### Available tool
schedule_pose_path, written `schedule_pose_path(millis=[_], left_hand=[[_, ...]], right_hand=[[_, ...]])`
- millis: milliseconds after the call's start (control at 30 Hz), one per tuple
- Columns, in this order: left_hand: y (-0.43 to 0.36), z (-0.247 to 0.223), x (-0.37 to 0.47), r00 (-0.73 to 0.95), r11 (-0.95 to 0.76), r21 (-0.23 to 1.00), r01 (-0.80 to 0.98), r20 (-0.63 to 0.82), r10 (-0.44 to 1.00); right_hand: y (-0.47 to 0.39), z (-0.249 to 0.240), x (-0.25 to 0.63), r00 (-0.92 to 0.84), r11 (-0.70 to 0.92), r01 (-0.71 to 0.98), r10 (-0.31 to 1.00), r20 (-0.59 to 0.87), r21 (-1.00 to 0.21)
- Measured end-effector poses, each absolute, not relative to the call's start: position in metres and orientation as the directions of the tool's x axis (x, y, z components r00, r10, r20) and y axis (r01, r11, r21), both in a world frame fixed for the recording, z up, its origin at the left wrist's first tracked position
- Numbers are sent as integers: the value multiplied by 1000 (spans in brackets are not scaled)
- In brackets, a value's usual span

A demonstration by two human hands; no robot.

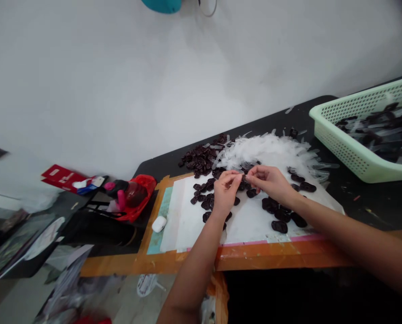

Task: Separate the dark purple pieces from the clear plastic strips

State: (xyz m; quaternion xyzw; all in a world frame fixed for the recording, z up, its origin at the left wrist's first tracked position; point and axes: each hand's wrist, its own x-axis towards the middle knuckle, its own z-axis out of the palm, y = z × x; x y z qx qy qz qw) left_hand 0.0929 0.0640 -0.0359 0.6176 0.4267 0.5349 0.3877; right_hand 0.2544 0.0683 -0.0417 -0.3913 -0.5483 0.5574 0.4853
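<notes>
My left hand [225, 191] and my right hand [270, 181] meet over the white sheet [248, 225], thumbs and fingers pinched. Between the fingertips is something small, too blurred to name. Under and around the hands lie glossy dark brown flat pieces [279, 226], some rounded and with holes. A heap of smaller dark pieces [201, 157] sits behind my left hand. Behind my right hand spreads a pile of whitish translucent strips [265, 150].
A pale green basket [359, 162] with dark pieces and clear strips stands at right. Left are a white earbud case [159, 224], a red basket [147, 184] with a bottle [133, 194], and a red box [64, 178]. Orange tape [261, 256] lines the table's front edge.
</notes>
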Motion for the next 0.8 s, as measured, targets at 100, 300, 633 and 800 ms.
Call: schedule_pose_path(millis=[100,300,633,800], left_hand=[[64,-39,93,54,-316,944,95,312,948],[62,-41,98,62,-283,947,149,277,959],[71,-41,86,-54,-216,965,149,226,973],[67,-39,88,244,-343,841,418,259,934]], right_hand=[[66,-42,255,-242,159,-101,953,180,-982],[65,-42,260,-328,562,431,827,457,-706],[68,-32,272,-213,524,548,841,498,-652],[85,-18,295,472,632,-52,698,539,-773]])
